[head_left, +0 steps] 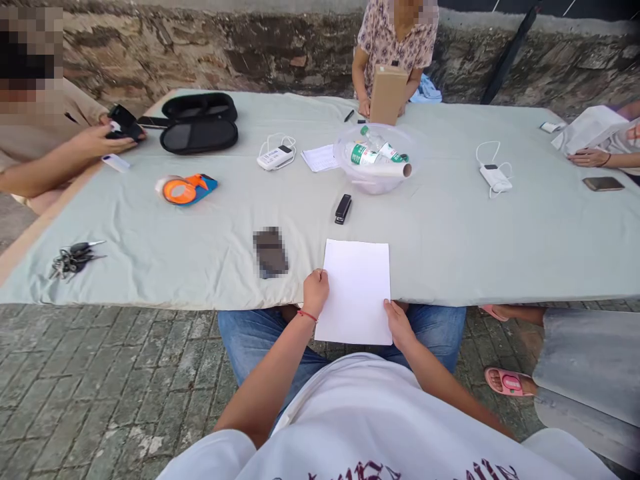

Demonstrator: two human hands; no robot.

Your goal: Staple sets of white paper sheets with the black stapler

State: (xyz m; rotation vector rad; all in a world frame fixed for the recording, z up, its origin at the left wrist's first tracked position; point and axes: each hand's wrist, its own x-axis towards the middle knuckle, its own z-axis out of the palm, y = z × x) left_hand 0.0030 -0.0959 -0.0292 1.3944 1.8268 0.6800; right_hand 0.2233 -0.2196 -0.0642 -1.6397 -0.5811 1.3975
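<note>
Keys [74,260] lie well left of the fingers [321,275]; beyond them, bottles [364,154] rest in a bowl [373,184], an open case [200,135] farther left.

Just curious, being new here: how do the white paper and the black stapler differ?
The paper is white and flat; the stapler is black and chunky. The paper is far larger than the stapler. The left hand and right hand hold the paper by its side edges, while the stapler lies untouched on the cloth. Both are oblong.
</note>
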